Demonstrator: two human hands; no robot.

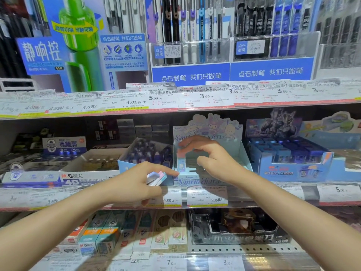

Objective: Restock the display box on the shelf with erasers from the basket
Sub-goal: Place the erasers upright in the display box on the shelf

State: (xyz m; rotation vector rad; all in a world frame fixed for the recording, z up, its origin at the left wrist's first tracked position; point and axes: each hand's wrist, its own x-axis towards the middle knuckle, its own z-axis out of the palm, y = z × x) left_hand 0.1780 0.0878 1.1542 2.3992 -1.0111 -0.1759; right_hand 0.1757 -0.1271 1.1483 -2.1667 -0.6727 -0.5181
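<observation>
A pale blue display box (243, 153) with cartoon characters on its back card stands on the middle shelf. My right hand (211, 155) reaches into it and pinches an upright pastel eraser (180, 162) at the box's front left corner. My left hand (136, 184) hovers just left of the box's front, holding a few pastel pink, white and blue erasers (156, 178) stacked between fingers and palm, its index finger pointing at the box. The basket is out of view.
A tilted blue box of purple items (144, 153) sits left of the display box. A blue box of dark erasers (289, 155) stands on the right. White 4B eraser boxes (86, 176) fill the left. Price labels (207, 196) line the shelf edges; pens hang above.
</observation>
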